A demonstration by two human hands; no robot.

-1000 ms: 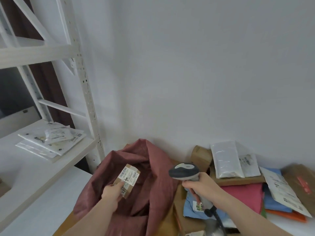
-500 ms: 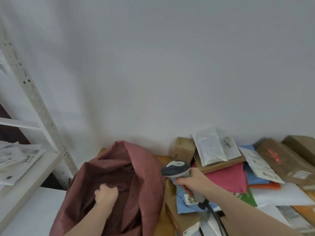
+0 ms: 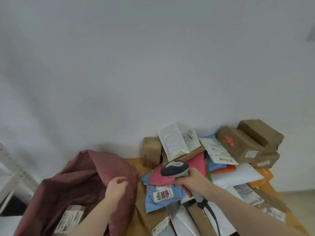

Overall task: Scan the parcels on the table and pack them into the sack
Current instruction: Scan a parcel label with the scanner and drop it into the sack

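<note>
The sack (image 3: 81,188) is set on the left of the desk (image 3: 134,163), and a box (image 3: 70,218) is seen lying inside it. The parcels (image 3: 201,169) are piled to its right, against the wall (image 3: 153,65). More boxes (image 3: 250,143) are stacked at the far right. A shelf frame (image 3: 15,172) is placed left of the sack.

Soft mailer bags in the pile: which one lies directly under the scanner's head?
The pink plastic mailer, lying on the blue one with the handwritten label; the grey handheld scanner, gripped by the right hand, overhangs it.
</note>
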